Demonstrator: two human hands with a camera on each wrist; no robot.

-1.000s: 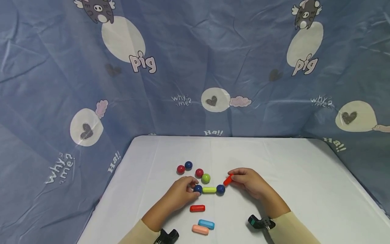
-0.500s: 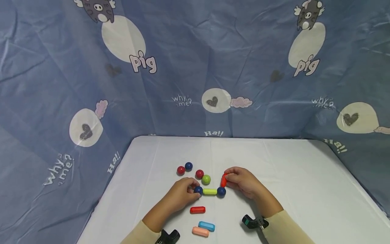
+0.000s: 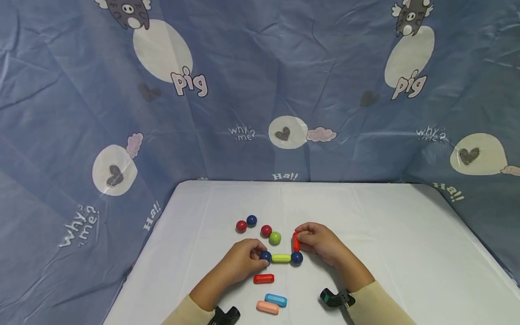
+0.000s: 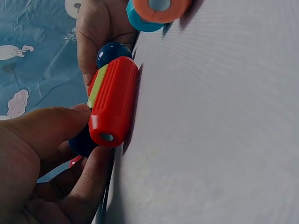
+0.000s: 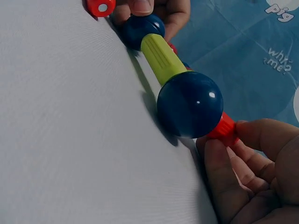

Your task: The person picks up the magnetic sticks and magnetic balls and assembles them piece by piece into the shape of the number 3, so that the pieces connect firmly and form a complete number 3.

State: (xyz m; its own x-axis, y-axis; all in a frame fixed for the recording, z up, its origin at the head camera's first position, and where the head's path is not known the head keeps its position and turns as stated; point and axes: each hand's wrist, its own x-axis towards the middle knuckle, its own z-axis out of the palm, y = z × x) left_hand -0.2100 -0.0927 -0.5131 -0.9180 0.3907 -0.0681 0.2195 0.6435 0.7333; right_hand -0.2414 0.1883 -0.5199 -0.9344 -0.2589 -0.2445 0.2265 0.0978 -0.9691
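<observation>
A yellow-green magnetic rod (image 3: 281,258) lies between two dark blue balls, one at each end. My left hand (image 3: 243,259) pinches the left blue ball (image 3: 266,257) between thumb and fingers. With its fingertips my right hand (image 3: 321,243) holds a red magnetic rod (image 3: 295,242), whose near end touches the right blue ball (image 3: 297,258); the rod points away from me, roughly square to the yellow-green one. In the right wrist view, that red rod (image 5: 223,129) is partly hidden by the large blue ball (image 5: 190,105) and the fingers.
Behind the left hand lie a red ball (image 3: 241,226), a blue ball (image 3: 252,220), another red ball (image 3: 266,231) and a green ball (image 3: 275,238). Nearer me are a second red rod (image 3: 264,278), a light blue rod (image 3: 276,300) and an orange rod (image 3: 267,307) on the white table (image 3: 386,234).
My right hand has moved left and swung the red rod from a slant to pointing straight away from me, against the right blue ball. The joined pieces have shifted slightly toward me.
</observation>
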